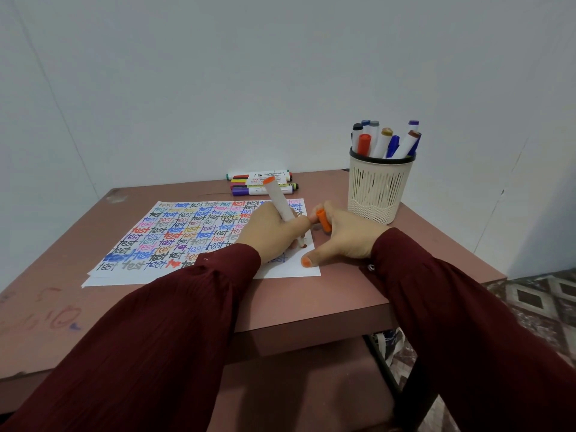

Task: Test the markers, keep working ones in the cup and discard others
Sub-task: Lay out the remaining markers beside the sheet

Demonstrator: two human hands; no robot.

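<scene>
A white marker with an orange end (278, 199) is gripped in my left hand (265, 233), its tip down on the paper (174, 235) near the sheet's right lower part. The paper is covered with rows of the word "test" in many colours. My right hand (350, 241) holds the marker's orange cap (324, 222) between its fingers, with the thumb resting on the sheet's right edge. A cream mesh cup (375, 191) stands to the right at the back, with several capped markers (385, 140) standing in it.
Several markers (260, 182) lie side by side at the table's back edge, beyond the paper. The brown table (311, 300) ends just right of the cup and has a lower shelf. A white wall stands close behind; patterned floor shows at the right.
</scene>
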